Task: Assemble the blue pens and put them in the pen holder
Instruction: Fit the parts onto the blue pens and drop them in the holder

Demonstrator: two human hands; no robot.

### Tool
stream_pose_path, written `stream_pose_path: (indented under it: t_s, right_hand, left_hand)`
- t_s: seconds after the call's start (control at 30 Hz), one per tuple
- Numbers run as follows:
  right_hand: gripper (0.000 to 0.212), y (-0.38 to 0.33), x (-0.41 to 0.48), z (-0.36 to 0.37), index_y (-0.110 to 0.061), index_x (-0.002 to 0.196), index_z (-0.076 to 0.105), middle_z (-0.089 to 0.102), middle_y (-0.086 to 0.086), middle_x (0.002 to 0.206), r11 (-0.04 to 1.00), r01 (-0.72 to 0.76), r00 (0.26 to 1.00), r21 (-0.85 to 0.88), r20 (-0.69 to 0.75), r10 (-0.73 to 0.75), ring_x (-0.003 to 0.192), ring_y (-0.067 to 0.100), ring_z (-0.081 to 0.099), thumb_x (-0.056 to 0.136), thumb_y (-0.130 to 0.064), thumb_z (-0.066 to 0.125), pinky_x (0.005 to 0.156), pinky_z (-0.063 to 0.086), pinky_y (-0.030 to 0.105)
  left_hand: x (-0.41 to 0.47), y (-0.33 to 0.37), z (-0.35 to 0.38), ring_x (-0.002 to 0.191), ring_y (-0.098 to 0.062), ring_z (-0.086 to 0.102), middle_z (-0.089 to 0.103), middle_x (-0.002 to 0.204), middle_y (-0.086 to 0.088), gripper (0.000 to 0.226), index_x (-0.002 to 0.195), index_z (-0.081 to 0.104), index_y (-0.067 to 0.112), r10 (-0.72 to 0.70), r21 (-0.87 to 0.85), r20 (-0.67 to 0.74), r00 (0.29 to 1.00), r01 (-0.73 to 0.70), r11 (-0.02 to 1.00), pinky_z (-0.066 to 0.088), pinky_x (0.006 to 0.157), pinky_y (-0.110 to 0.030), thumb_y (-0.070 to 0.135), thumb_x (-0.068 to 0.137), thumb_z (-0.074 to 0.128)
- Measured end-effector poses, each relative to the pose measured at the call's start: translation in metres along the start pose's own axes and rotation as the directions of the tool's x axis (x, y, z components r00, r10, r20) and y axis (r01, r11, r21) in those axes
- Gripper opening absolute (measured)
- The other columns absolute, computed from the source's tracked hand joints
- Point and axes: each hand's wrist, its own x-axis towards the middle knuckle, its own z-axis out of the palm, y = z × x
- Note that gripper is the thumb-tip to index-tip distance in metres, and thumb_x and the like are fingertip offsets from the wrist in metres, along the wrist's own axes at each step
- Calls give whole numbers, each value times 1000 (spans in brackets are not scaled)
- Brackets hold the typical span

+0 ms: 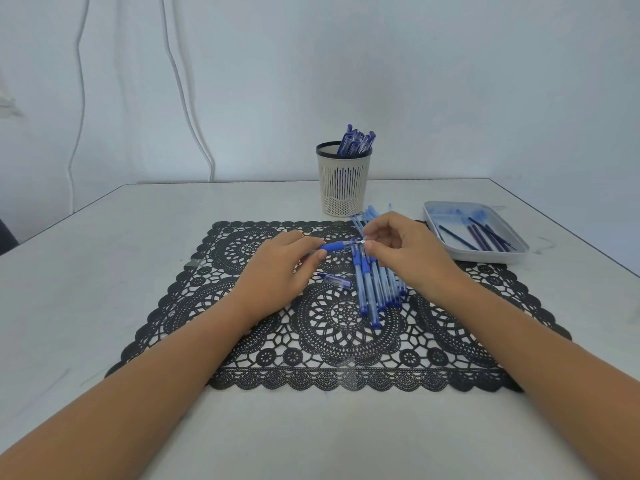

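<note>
My left hand (280, 268) grips the blue pen (334, 246), lying left-right at frame centre; my right hand (405, 252) pinches its right end.

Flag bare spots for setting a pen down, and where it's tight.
Free: table left of the mat; the table strip between mat and near edge; the mat's left third, beside the left hand. Crowded: mat centre-right, where it and the right hand grip one pen over the pen pile and loose cap; pen holder and tray behind.
</note>
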Motion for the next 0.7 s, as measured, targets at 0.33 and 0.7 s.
stream_pose_path:
  t_s: [0.33,0.7]
  right_hand:
    - [10,-6,-6,0,-26,90,66,64,-12,79,995,34,995,-96,99,-25,67,-5,57,88,-18,61,64,43,7]
    - [16,-10,-16,18,-20,102,66,56,-19,83,891,295,905,-344,400,-145,68,-18,47,86,-19,63,67,35,0]
  left_hand:
    - [1,-2,-1,72,-14,51,57,78,0,36,109,64,11,-144,-32,-31,989,143,989,34,64,-16,33,91,43]
    - [0,-2,0,75,-14,52,60,81,-2,48,108,64,11,-107,-13,-26,994,106,994,42,69,-28,43,88,34]
